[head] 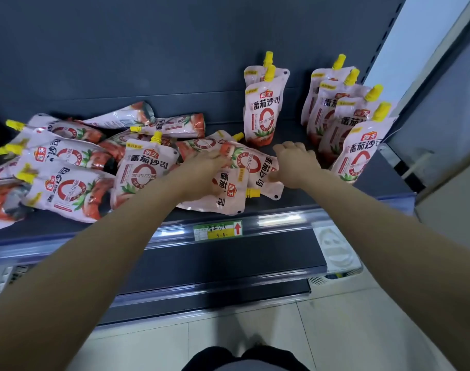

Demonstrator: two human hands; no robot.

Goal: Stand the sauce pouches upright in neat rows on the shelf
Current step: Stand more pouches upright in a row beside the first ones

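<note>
Upright pouches: six in all, in two rows on the shelf; a middle row of two, one behind the other, and a right row of four running front to back by the shelf's end wall
Lying pouches: a loose heap across the left and middle of the same shelf, at least nine, caps pointing different ways
Hands: two, both bare-armed, both on the top flat pouch, which lies on a second flat pouch near the front edge
Right hand grip: grasping the top flat pouch, thumb on its face, fingers curled over its far side
Left hand grip: touches that pouch's tomato end; too blurred to tell whether it is clenched or released
Price label: one, on the front rail, with a red arrow
Hard to make out: overlap hides the heap's exact count; pouches at the left are cut off by the frame; the label's writing is unreadable; pale items on the lower shelf are blurred
</note>
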